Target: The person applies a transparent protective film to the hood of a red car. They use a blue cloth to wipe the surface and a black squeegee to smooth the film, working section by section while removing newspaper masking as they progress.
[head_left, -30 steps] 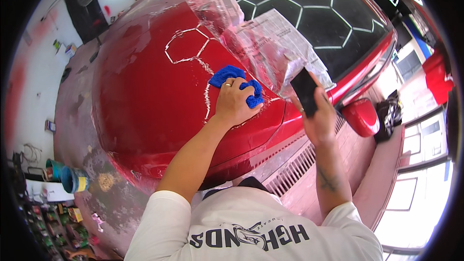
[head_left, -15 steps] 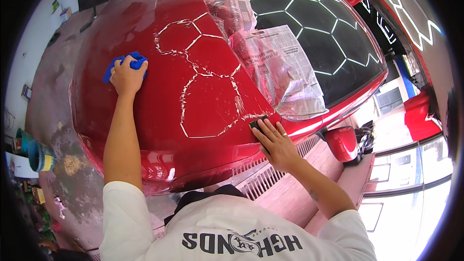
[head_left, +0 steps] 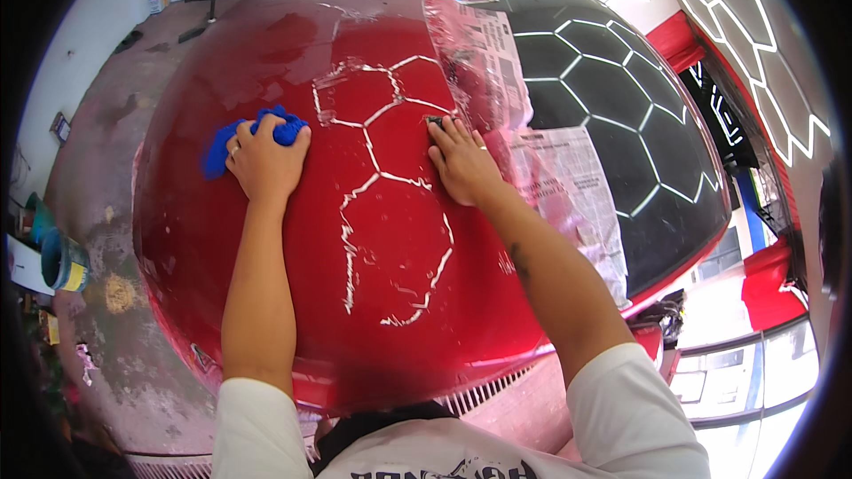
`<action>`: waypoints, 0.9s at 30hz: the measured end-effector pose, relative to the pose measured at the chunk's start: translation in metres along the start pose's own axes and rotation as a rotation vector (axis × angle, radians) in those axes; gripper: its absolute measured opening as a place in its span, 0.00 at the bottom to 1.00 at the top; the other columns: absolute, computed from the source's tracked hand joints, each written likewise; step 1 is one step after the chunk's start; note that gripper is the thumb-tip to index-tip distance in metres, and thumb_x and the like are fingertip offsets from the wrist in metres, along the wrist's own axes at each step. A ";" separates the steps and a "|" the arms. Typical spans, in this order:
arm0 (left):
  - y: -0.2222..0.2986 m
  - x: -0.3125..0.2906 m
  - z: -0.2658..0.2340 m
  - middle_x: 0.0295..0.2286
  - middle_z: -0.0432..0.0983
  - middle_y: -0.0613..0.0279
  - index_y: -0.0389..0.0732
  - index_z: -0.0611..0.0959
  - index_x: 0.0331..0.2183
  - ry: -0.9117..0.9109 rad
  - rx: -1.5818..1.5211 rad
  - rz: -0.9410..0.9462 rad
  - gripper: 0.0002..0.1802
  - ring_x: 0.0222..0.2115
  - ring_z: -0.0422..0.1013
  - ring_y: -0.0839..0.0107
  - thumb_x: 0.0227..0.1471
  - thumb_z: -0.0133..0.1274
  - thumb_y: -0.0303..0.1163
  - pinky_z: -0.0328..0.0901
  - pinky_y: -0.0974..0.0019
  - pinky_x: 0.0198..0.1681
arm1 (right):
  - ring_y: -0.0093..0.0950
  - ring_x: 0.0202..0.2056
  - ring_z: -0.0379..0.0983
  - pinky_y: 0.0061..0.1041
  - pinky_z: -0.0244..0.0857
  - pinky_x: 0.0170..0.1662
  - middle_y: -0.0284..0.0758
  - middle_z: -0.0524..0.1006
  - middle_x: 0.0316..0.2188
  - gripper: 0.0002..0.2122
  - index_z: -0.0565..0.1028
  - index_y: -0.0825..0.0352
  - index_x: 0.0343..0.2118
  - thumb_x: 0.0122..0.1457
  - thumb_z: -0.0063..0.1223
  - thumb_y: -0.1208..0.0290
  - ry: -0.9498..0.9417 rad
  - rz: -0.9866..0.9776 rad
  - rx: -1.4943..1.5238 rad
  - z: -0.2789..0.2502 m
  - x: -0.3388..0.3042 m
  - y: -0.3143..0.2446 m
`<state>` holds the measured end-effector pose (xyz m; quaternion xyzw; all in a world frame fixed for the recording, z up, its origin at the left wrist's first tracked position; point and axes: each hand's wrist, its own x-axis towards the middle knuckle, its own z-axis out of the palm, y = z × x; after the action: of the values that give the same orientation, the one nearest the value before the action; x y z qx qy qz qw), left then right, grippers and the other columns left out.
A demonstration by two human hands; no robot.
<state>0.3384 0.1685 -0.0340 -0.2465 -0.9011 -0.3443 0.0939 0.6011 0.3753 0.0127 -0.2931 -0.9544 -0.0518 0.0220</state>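
At the far left, a blue-green bucket point(head_left: 60, 262) stood on the stained floor point(head_left: 106, 381). Next came the blue cloth point(head_left: 215, 158), bunched on the red hood point(head_left: 399, 253) of a car, a loose part of it spreading to the left of the fingers. The left hand point(head_left: 269, 160) was half closed over this cloth, fingers bent and parted, the thumb at its right side. White, jagged reflections crossed the middle of the paintwork. Right of the upper ones, the right hand point(head_left: 463, 161) lay almost flat, fingers nearly straight, their tips over a small dark block point(head_left: 434, 121) on the hood; mostly covered, it did not show whether it was gripped or merely pressed. Farther right, newspaper point(head_left: 577, 164) lay beside the dark windscreen point(head_left: 617, 93), and red fabric point(head_left: 768, 288) hung near the bright windows point(head_left: 710, 381)
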 end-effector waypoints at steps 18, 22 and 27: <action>-0.007 0.004 0.009 0.54 0.77 0.51 0.50 0.89 0.44 0.088 -0.037 0.055 0.23 0.59 0.70 0.44 0.50 0.76 0.49 0.65 0.40 0.63 | 0.53 0.71 0.67 0.48 0.58 0.76 0.52 0.71 0.71 0.28 0.70 0.68 0.72 0.80 0.32 0.53 0.000 -0.006 0.102 0.042 0.387 0.092; -0.004 0.004 0.015 0.54 0.78 0.49 0.51 0.90 0.45 0.118 0.001 0.085 0.23 0.57 0.72 0.42 0.50 0.76 0.49 0.68 0.41 0.61 | 0.53 0.72 0.65 0.49 0.59 0.75 0.50 0.70 0.72 0.28 0.71 0.68 0.71 0.80 0.32 0.54 0.042 -0.069 -0.030 0.041 0.356 0.089; 0.006 0.006 0.025 0.55 0.78 0.48 0.54 0.90 0.46 0.067 -0.014 0.066 0.23 0.59 0.72 0.41 0.51 0.74 0.53 0.68 0.39 0.61 | 0.51 0.76 0.60 0.53 0.56 0.76 0.49 0.66 0.74 0.27 0.67 0.66 0.73 0.81 0.34 0.54 0.038 -0.005 0.042 0.028 0.210 0.062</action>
<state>0.3367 0.1916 -0.0472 -0.2648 -0.8864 -0.3554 0.1337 0.4621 0.5466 0.0052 -0.2891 -0.9554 -0.0375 0.0464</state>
